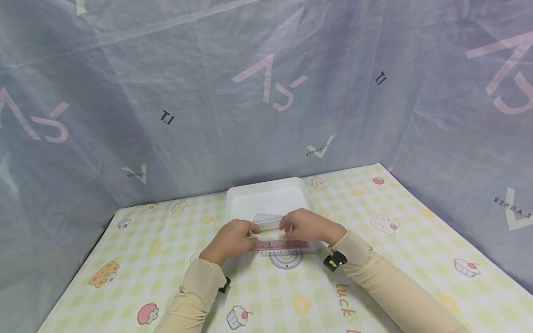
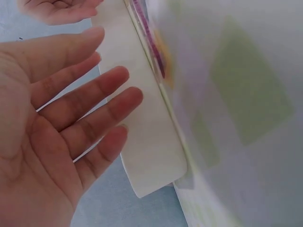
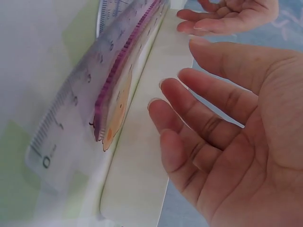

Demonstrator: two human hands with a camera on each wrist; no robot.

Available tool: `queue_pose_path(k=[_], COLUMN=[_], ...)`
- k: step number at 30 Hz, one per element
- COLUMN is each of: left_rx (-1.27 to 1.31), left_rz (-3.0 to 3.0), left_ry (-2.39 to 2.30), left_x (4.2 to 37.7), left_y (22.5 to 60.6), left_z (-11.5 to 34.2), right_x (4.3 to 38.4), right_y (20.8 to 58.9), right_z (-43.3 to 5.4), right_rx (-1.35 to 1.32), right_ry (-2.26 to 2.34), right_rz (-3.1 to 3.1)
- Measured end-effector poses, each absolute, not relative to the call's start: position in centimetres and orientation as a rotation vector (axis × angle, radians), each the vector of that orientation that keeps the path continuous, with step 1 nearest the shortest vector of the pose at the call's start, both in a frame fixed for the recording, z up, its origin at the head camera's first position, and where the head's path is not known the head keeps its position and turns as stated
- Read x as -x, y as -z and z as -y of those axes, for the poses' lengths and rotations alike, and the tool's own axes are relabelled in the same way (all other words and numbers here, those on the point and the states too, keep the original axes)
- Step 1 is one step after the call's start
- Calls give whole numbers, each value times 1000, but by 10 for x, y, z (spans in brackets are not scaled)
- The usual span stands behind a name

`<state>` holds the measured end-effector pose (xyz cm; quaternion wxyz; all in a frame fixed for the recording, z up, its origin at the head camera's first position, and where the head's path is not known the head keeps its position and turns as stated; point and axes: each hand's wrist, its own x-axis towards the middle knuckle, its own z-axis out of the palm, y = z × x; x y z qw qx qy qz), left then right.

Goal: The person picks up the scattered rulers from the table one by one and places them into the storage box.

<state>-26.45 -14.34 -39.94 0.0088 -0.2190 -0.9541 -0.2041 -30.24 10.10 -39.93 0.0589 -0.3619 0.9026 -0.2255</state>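
Note:
My left hand [image 1: 233,238] is at the near-left part of a white tray [image 1: 269,225], fingers spread and relaxed beside its front wall, with nothing in the palm. On the right, my right hand [image 1: 312,225] hovers by the same wall, fingers loosely bent and holding nothing in the right wrist view. A clear triangular set square [image 1: 266,217] lies inside the tray. Between and below the hands, a pink ruler [image 1: 272,245] lies on the cloth along the tray front. Nearer to me are a clear ruler [image 1: 312,251] and a clear protractor [image 1: 285,261].
A green-checked cloth [image 1: 187,305] with cartoon prints covers the table. Grey-blue curtains [image 1: 200,92] with printed letters hang behind the tray and on both sides. Dark straps with a small device [image 1: 335,261] sit on my wrists.

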Motion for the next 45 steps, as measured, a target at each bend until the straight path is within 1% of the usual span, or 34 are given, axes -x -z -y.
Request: queue_pose_path(k=[24, 45], left_rx=[791, 827], left_rz=[2989, 2989], left_ry=[593, 539], left_x=[264, 268], left_y=[402, 415], left_z=[142, 142], right_x=[301, 299], right_y=[398, 408], right_z=[-104, -104], right_rx=[1047, 1026], right_ry=[615, 585], right_rz=[-2649, -2659])
